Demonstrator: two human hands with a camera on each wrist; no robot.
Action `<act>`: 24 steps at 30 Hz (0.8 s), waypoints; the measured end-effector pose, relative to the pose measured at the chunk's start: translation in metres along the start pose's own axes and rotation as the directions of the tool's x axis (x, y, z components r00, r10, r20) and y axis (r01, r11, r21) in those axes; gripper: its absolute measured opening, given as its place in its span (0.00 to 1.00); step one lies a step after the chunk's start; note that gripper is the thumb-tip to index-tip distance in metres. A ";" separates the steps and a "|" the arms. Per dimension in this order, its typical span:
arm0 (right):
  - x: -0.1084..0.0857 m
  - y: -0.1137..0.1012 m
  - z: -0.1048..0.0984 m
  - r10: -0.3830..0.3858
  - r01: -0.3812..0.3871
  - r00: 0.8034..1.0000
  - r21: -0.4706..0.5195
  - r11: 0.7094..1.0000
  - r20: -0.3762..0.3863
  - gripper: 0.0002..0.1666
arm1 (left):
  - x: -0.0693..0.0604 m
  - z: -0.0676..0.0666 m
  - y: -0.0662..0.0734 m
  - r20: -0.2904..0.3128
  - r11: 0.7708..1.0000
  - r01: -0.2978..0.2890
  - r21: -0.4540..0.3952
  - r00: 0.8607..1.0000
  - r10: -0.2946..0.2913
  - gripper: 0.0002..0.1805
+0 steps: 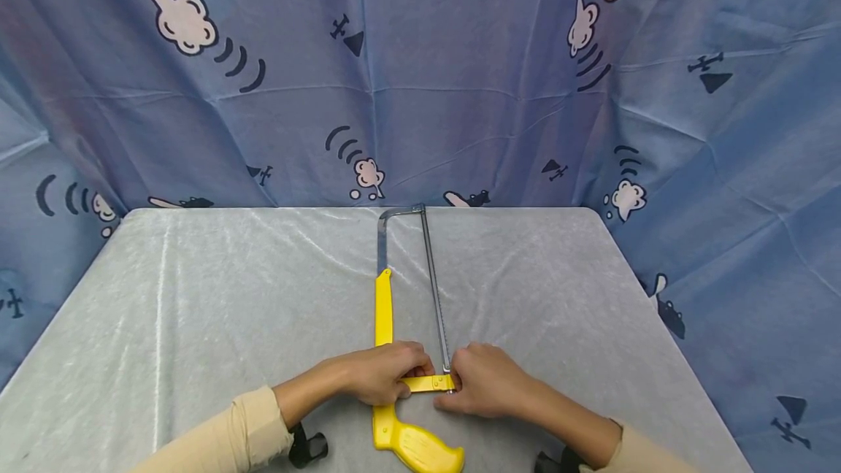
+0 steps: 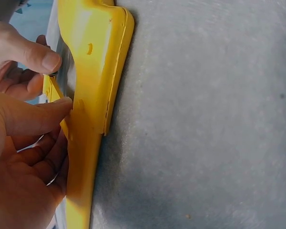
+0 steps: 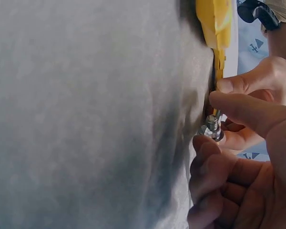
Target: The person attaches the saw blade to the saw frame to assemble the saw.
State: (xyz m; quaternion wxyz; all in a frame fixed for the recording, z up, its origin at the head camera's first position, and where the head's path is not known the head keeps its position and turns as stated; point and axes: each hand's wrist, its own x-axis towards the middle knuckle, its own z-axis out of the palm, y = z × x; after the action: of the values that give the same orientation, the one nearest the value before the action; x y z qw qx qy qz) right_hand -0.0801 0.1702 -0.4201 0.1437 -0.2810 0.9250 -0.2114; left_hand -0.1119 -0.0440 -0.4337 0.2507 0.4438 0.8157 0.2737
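Note:
A hacksaw lies on the cloth-covered table, its yellow handle point(image 1: 427, 451) toward me and its metal bow point(image 1: 382, 239) at the far edge. The thin blade point(image 1: 434, 283) runs along its right side. My left hand point(image 1: 388, 371) lies across the yellow frame and pinches the short yellow crosspiece point(image 1: 423, 384) between thumb and fingers. At the crosspiece's right end my right hand point(image 1: 489, 379) holds the blade's near fitting. In the right wrist view, a threaded screw with a shiny metal nut point(image 3: 211, 128) shows between that hand's thumb and curled fingers.
The table point(image 1: 250, 290) has a pale grey, wrinkled velvety cloth. Behind it and along both sides hangs a blue printed curtain point(image 1: 447, 57). Dark wrist mounts point(image 1: 307, 447) sit below both forearms.

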 end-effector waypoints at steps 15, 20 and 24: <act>-0.004 0.009 -0.001 -0.039 0.029 0.998 0.180 0.983 0.053 0.27 | -0.001 -0.002 0.003 0.008 1.000 0.015 0.002 1.000 -0.015 0.18; -0.005 0.014 -0.003 -0.043 0.008 0.992 0.284 0.959 0.119 0.27 | -0.001 -0.001 0.003 0.006 1.000 0.014 0.003 1.000 -0.014 0.18; -0.006 0.018 -0.005 -0.097 0.029 0.983 0.384 0.923 0.159 0.27 | 0.000 0.000 0.001 0.002 1.000 0.004 -0.001 1.000 -0.004 0.18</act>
State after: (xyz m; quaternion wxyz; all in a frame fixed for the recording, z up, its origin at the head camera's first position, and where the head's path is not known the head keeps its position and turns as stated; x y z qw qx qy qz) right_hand -0.0858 0.1890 -0.4237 0.2690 -0.2949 0.8408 -0.3657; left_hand -0.1113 -0.0436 -0.4326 0.2525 0.4421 0.8162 0.2732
